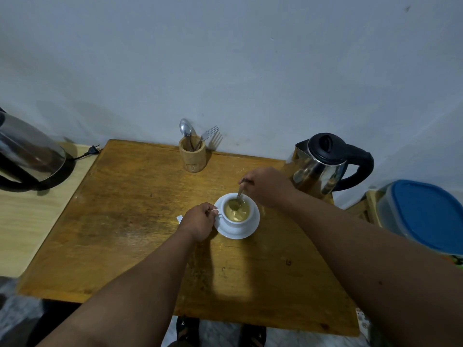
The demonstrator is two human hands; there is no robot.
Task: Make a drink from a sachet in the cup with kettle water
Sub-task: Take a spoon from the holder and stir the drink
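Note:
A white cup (236, 223) stands on a white saucer (246, 232) near the middle of the wooden table (125, 221). It holds a pale tan, foamy drink. My left hand (199, 222) pinches the cup's handle from the left. My right hand (265, 187) holds a metal spoon (239, 197) whose bowl dips into the drink. A steel kettle (325, 164) with a black lid and handle stands at the table's back right, just behind my right hand. A white scrap of sachet (179, 218) peeks out left of my left hand.
A wooden holder (192, 156) with a spoon and a fork stands at the back by the wall. A second steel kettle (27, 154) and a loose plug (91, 150) lie on the pale surface at left. A blue-lidded container (426, 216) sits at right.

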